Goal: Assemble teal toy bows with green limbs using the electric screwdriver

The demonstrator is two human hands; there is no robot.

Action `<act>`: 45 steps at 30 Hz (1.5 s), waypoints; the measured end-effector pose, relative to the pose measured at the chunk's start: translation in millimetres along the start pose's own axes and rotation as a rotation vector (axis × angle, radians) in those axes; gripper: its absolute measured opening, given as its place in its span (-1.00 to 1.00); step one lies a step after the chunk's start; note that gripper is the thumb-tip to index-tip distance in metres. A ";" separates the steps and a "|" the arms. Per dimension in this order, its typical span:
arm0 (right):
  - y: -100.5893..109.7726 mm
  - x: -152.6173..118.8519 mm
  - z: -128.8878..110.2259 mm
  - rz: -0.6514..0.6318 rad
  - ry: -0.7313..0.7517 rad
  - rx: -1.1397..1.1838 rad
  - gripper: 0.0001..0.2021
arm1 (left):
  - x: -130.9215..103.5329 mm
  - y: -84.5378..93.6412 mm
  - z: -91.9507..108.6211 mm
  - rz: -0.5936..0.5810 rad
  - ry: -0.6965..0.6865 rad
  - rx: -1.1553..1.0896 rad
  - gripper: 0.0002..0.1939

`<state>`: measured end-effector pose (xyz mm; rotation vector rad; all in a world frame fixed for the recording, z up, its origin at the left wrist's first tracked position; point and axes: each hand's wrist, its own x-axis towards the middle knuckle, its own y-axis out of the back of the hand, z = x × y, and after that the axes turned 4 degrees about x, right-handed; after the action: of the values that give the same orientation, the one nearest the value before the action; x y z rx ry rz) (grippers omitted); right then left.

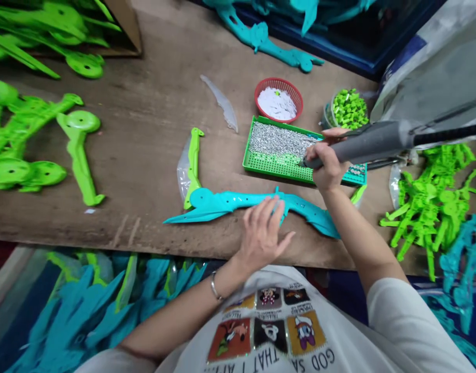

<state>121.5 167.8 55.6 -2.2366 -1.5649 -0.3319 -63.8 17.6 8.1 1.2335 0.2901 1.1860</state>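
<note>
My left hand (261, 233) lies with its fingers outstretched on a long turquoise plastic part (236, 200) near the table's front edge. In my right hand (326, 168) is a grey power screwdriver (368, 142), with the hand wrapped round its front end. It is over a green perforated tray (277, 165) that holds many small silver screws (277, 139). A lime-green arm piece (193, 163) with a clear blade (184, 168) meets the turquoise part's left end. At the right end, another lime-green piece (358, 194) shows partly behind my forearm.
Behind the tray stand a red basket (260, 106) of white pieces and a tub of small green parts (350, 108). A loose clear blade (221, 103) lies left of them. Lime-green parts (436, 202) pile up right; more (20, 140) lie left. A box (133, 31) stands back left.
</note>
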 end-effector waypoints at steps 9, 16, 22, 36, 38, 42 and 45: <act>-5.9 15.3 44.8 -0.087 -0.042 -0.101 -0.64 | -5.9 -1.4 -28.4 -0.068 0.121 0.102 -0.02; -13.6 15.5 38.6 -0.087 -0.056 -0.080 -0.67 | -5.2 -0.3 -27.2 -0.074 0.128 0.102 -0.06; -16.5 19.5 33.4 -0.091 -0.052 -0.109 -0.65 | -4.5 1.0 -27.1 -0.088 0.130 0.087 -0.03; -21.6 -67.5 -36.2 -0.329 -0.235 0.124 -0.72 | -5.3 -0.7 -26.1 -0.089 0.150 0.031 -0.06; -22.4 -69.4 -29.5 -0.330 -0.278 0.077 -0.72 | -5.3 -0.6 -26.2 -0.090 0.149 0.027 -0.06; -26.1 -66.1 -25.5 -0.438 -0.366 -0.031 -0.75 | -5.6 0.3 -26.8 -0.088 0.139 0.013 -0.06; -26.1 -62.3 -25.3 -0.625 -0.353 -0.026 -0.78 | -5.8 0.8 -27.4 -0.084 0.139 0.009 -0.09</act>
<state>76.0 111.9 57.6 -1.8364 -2.4479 -0.1210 -86.7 28.3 -4.0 1.1375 0.4468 1.2012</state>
